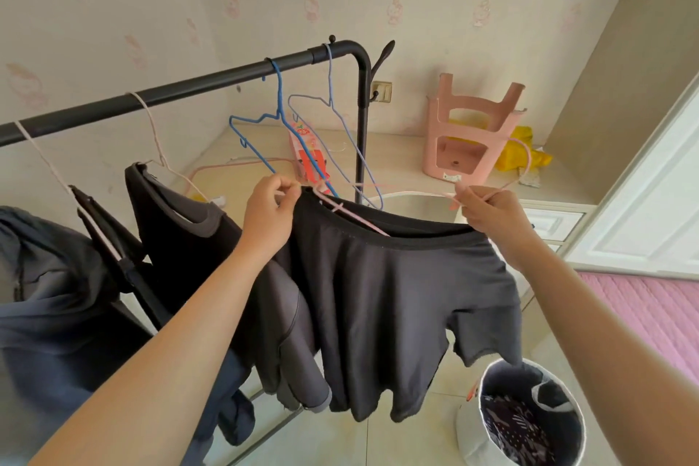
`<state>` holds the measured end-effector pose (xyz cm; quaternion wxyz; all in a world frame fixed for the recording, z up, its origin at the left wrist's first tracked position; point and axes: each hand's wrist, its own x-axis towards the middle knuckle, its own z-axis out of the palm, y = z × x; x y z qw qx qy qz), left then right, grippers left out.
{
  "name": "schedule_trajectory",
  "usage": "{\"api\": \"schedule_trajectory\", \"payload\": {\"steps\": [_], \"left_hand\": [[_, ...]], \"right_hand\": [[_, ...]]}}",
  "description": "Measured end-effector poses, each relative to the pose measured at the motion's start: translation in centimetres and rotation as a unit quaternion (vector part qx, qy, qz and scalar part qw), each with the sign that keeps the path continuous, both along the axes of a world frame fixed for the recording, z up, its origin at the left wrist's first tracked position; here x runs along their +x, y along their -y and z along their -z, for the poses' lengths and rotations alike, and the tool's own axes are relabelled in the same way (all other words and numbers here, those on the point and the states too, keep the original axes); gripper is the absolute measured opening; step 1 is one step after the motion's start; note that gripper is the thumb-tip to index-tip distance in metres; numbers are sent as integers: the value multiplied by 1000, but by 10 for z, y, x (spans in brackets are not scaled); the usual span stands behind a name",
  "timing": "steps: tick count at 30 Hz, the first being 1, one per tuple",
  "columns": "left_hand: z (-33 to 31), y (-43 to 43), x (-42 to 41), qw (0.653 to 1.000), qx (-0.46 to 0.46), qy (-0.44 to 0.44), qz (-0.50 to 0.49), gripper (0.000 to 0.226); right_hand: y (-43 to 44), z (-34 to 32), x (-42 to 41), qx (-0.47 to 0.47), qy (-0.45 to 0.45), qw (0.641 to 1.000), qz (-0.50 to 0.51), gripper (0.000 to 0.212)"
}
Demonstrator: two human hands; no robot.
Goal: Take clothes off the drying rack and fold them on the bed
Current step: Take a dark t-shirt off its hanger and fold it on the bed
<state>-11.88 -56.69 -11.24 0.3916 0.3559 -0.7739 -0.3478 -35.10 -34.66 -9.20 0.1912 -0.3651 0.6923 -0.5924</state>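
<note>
While left hand [268, 216] pinches shirt [397, 299] collar, right hand [488, 212] grips hanger [355, 216]: unhanging step; next, slide hanger out.

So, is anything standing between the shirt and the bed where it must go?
Nothing visible blocks it. The left hand and right hand hold the shirt by its pink hanger, clear of the rail, and the bed lies to the right. Only a round basket stands on the floor toward the bed, lower than the shirt's hem.

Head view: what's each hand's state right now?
Left hand: pinching the collar of the dark grey T-shirt.
Right hand: gripping the thin pink wire hanger.
</note>
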Motion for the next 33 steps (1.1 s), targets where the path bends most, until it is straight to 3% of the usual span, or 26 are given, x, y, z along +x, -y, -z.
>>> {"api": "schedule_trajectory", "payload": {"steps": [4, 6, 15, 25, 30, 33], "left_hand": [[7, -1, 4, 999, 34, 7, -8, 12], [9, -5, 4, 999, 37, 23, 4, 12], [15, -15, 8, 997, 4, 73, 12, 12], [14, 0, 47, 996, -14, 87, -25, 13], [10, 5, 62, 995, 0, 87, -42, 12], [10, 6, 70, 995, 7, 86, -42, 13]], "right_hand": [[4, 12, -12, -83, 133, 986, -47, 35], [15, 15, -8, -101, 145, 982, -60, 29], [104, -22, 44, -22, 35, 988, -146, 23], [214, -37, 116, 117, -179, 960, -181, 23], [269, -51, 135, 117, -220, 956, -152, 22], [296, -53, 140, 126, -196, 962, -145, 15]]}}
